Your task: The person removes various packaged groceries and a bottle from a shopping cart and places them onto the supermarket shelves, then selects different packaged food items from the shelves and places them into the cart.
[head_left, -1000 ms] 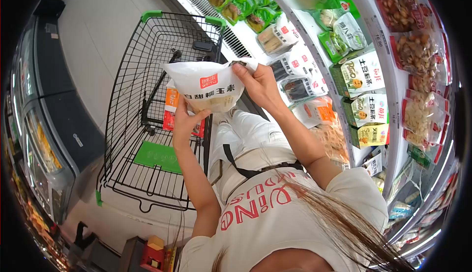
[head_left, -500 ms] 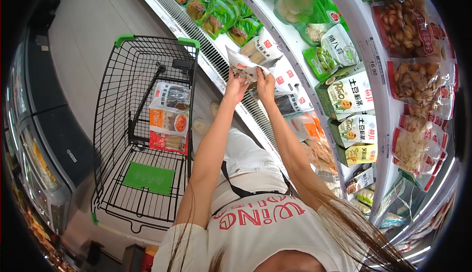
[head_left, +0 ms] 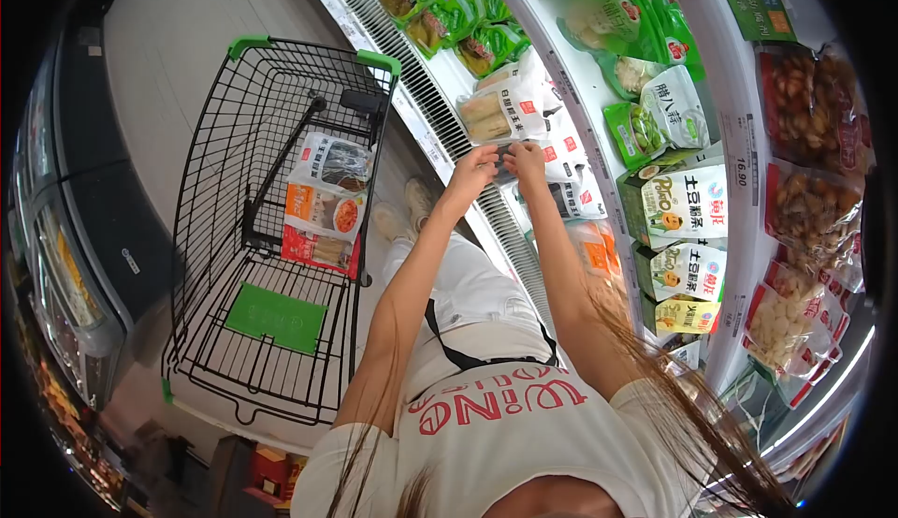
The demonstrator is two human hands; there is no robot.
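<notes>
A white vacuum bag of corn (head_left: 500, 116) with a clear window and a red label lies face up on the lower shelf. At its near edge, my left hand (head_left: 473, 177) has its fingers bent together on the bag's left side. My right hand (head_left: 526, 160) is beside it, with thumb and fingers closed at the same edge. The fingertips are small and partly hidden, so the exact hold is hard to see. Close to my right hand sit more white bags with red labels (head_left: 566, 151) and a bag with dark contents (head_left: 578, 196).
A black wire shopping cart (head_left: 245, 144) with green corners stands to my left, holding several packs (head_left: 323, 211). Green vegetable bags (head_left: 444, 17) lie farther along the shelf. Potato noodle boxes (head_left: 687, 202) and hanging brown packs (head_left: 816, 106) fill the upper shelves. Dark freezers (head_left: 94, 181) line the far left.
Half a second ago both hands held a white bag raised and tilted above the shelf edge. Now they are at the edge of a flat-lying corn bag. The view has shifted slightly.
</notes>
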